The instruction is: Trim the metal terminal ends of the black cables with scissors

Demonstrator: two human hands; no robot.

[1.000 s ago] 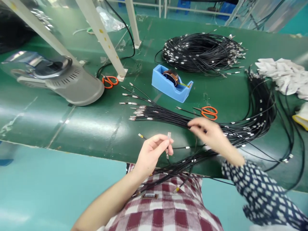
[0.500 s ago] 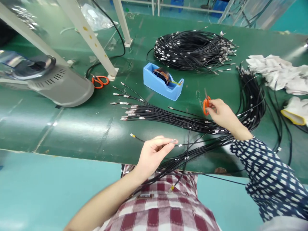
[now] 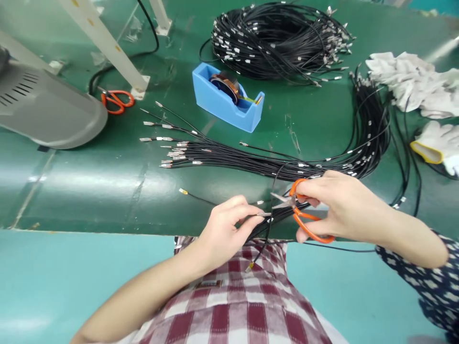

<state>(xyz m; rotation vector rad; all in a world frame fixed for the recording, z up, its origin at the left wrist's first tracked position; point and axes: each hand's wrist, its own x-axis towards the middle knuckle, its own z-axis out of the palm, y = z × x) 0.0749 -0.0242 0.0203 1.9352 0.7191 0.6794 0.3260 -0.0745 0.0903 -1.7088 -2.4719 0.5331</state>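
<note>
Pinched in the fingertips of the left hand (image 3: 231,229), a cable end (image 3: 264,214) is held on the near side of the tape dispenser (image 3: 225,106). Scissors (image 3: 294,204) are gripped by their orange handles in the right hand (image 3: 337,208), blades parted and pointed toward the cable end. Nearer the dispenser, a cable bundle (image 3: 233,160) is laid out, its tips fanned leftward. Second scissors (image 3: 118,101) are placed left of the dispenser, beside a gray machine (image 3: 57,102). Behind it, a cable coil (image 3: 276,40) is heaped; white gloves (image 3: 416,83) are piled well to its right.
</note>
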